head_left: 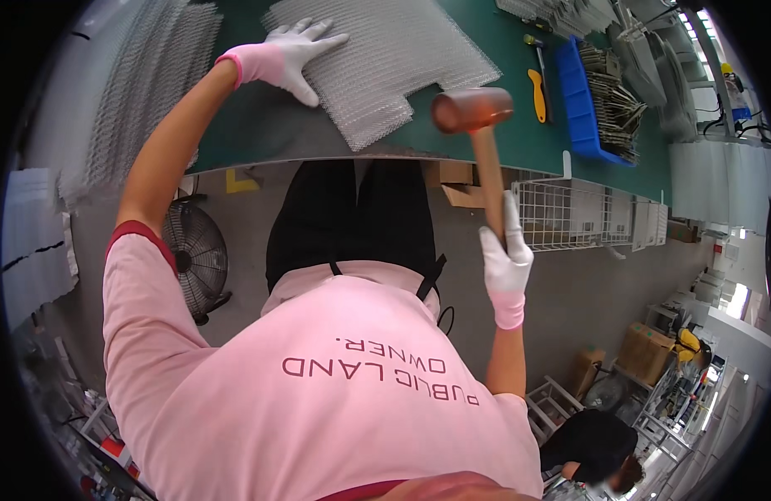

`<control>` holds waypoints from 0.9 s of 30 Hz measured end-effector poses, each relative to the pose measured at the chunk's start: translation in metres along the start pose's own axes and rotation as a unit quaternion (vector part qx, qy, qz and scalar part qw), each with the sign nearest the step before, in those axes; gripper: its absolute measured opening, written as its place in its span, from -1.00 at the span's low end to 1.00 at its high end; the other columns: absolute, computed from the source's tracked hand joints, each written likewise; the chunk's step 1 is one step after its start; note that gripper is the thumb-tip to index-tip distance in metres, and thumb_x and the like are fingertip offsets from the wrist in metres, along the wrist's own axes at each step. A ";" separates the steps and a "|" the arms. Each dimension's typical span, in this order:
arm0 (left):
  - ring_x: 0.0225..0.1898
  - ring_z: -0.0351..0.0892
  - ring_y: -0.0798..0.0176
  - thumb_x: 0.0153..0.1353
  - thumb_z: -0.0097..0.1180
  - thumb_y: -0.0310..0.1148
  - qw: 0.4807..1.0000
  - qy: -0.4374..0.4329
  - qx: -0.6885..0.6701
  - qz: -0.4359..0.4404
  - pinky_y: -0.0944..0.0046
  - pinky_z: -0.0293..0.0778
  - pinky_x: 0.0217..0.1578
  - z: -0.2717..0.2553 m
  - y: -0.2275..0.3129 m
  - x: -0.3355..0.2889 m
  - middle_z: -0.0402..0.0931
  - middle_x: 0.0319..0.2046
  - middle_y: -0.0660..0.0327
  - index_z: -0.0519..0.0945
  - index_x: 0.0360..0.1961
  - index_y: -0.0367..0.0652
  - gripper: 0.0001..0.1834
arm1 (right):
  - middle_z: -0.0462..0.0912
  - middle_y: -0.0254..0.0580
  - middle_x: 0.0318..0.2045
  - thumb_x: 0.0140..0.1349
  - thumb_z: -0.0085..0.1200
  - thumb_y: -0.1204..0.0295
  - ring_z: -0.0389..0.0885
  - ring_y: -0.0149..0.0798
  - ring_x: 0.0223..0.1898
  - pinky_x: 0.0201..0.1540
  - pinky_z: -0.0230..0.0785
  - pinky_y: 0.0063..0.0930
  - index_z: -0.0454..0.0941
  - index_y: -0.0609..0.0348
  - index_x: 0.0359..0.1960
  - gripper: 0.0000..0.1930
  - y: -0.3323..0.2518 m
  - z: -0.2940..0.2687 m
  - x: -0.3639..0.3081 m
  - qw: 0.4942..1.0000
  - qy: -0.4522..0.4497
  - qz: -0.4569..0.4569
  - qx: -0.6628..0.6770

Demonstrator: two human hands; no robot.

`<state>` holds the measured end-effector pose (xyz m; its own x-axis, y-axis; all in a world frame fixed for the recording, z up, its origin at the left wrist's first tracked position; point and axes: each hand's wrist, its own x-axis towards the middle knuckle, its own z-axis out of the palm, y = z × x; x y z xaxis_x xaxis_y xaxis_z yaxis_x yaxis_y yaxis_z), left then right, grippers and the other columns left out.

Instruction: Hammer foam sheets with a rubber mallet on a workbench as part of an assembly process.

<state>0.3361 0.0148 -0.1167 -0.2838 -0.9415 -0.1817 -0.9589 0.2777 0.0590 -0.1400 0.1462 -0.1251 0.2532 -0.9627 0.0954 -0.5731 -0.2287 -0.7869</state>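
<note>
My left hand (295,55), in a white glove with a pink cuff, lies spread on the left part of a flat silvery mesh sheet (394,54). The sheet has a notched near edge and rests on the green tabletop (260,134). My right hand (508,263), gloved the same way, is closed round the wooden handle of a mallet (473,110). The mallet's reddish-brown, see-through head is raised over the table's front edge, right of the sheet's near corner.
Stacked mesh sheets (152,75) fill the table's left side. To the right lie a yellow-handled scraper (537,96), a hammer (539,54) and a blue bin (582,117) of metal pieces. Below stand a floor fan (195,255) and a wire basket (561,213). A person (590,447) bends at lower right.
</note>
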 end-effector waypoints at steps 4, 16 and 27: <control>0.35 0.29 -0.41 -0.15 0.47 0.06 0.999 0.018 0.030 0.026 -0.19 0.23 0.37 -0.008 0.033 -0.009 0.25 0.40 -0.26 0.30 0.52 -0.01 0.15 | 0.70 0.05 0.15 0.33 0.16 0.63 0.61 -0.34 -0.33 -0.10 0.51 -0.57 0.38 0.18 0.46 -0.37 0.013 -0.017 0.004 0.999 0.045 0.022 0.013; 0.09 0.61 -0.08 0.31 0.00 0.35 0.992 0.058 0.074 -0.082 -0.08 0.50 0.09 -0.015 0.148 0.092 0.61 0.00 -0.01 0.67 0.11 -0.20 -0.21 | 0.75 -0.15 -0.19 0.39 0.19 0.50 0.38 -0.56 -0.42 -0.23 0.43 -0.62 0.41 -0.05 0.48 -0.39 -0.002 -0.026 0.083 0.993 0.093 0.073 0.028; 0.48 0.22 -0.21 0.52 -0.14 -0.03 0.974 0.211 0.084 0.011 -0.18 0.07 0.48 0.046 0.052 0.086 0.31 0.46 -0.01 0.39 0.48 0.21 -0.45 | 0.81 -0.10 -0.17 0.37 0.20 0.42 0.55 -0.38 -0.52 -0.22 0.54 -0.44 0.33 -0.13 0.53 -0.33 0.015 -0.010 0.108 0.988 0.016 0.004 -0.156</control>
<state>0.2613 -0.0430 -0.1743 -0.3117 -0.9197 0.2388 -0.9497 0.2935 -0.1093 -0.1291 0.0374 -0.1200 0.2246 -0.9678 0.1133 -0.7884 -0.2488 -0.5626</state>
